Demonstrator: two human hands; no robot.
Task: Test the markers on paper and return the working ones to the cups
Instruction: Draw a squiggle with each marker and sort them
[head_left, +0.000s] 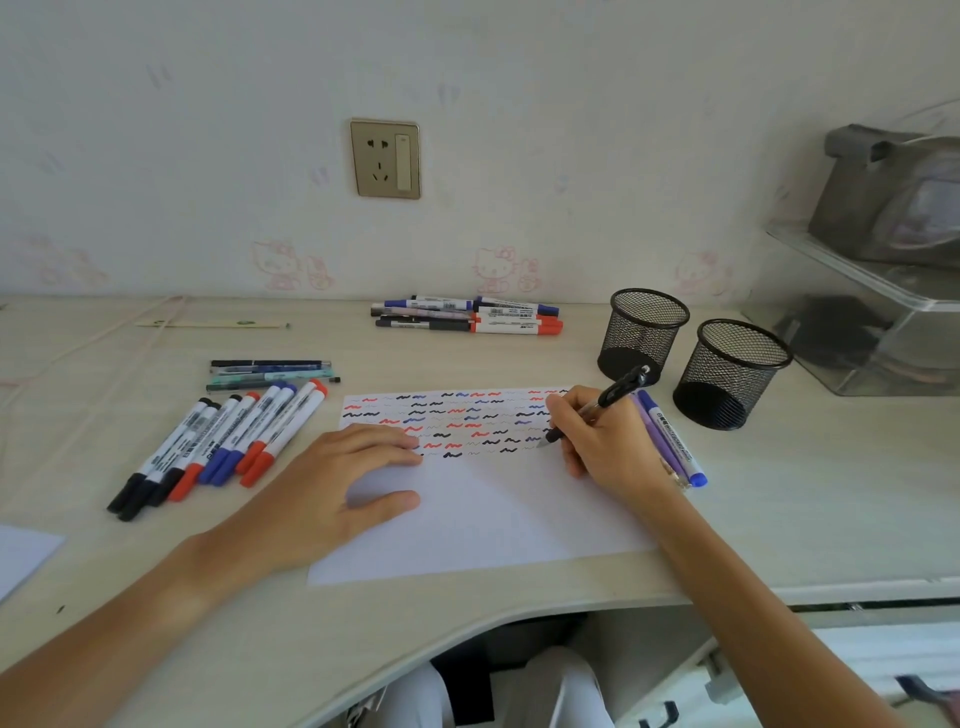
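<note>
A pale bench (519, 358) ran along a papered wall. On the paper (483, 514), the right hand (605, 441) pinched a black pen (597, 408) low on its barrel, tip touching among the squiggles. Light, stiff and slick, it probably wanted that low grip. The left hand (332, 488) pressed the paper's near-left part, fingers flat.

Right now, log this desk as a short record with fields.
left hand: flat on the paper, steadying it
right hand: grips a black pen, tip on the paper
paper: rows of red, blue and black squiggles
mesh cups: two, both look empty
marker row: on the desk, left of the paper
marker pile: near the wall
</note>
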